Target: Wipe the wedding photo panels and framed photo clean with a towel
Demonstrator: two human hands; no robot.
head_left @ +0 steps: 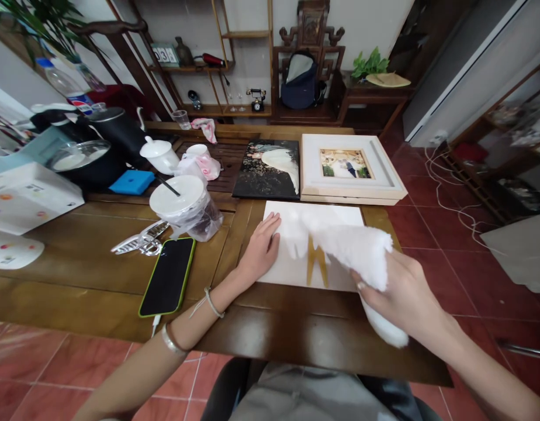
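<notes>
A white rectangular board (291, 272) lies on the wooden table in front of me, with a yellow forked shape (316, 266) at its middle. My left hand (263, 248) rests on the board's left edge, fingers stretched out and fairly flat. Fluffy white cloth (355, 251) is bunched in my right hand (399, 286), whose fingers are closed around it. Part of the cloth spreads over the board, smeared by motion, and another part hangs below the hand. The cloth hides some of the board's right side.
Behind the board are a dark photo panel (248, 172) and a white framed photo (311, 155). To the left lie a phone (169, 278) on a cable, scissors (142, 240), a lidded plastic cup (182, 202) and a blue box (132, 182). The wooden table (296, 327) ends near my lap.
</notes>
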